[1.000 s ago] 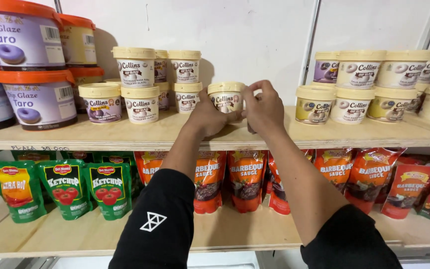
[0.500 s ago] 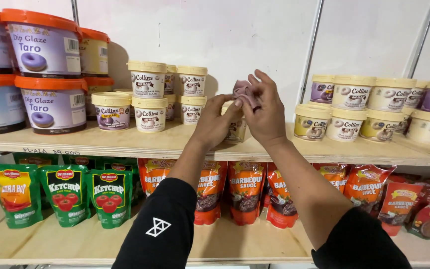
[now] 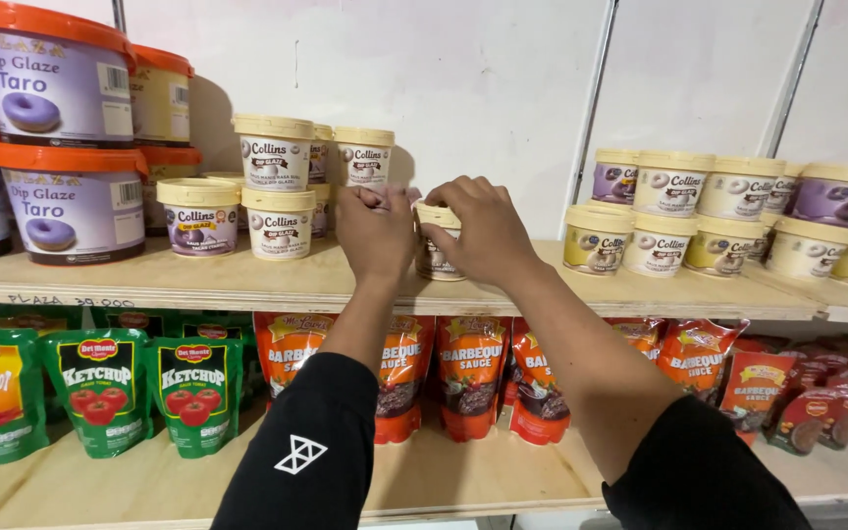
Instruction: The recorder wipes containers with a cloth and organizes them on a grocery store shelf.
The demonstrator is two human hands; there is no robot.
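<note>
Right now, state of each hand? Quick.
Left hand: fingers curled beside the small cream-lidded tub on the upper shelf; whether it grips the tub cannot be told.
Right hand: closed over the same tub, holding it.

Single head view — close, roughly level, facing plywood shelf (image 3: pixel 247 285); lower shelf edge cropped, seemingly.
</note>
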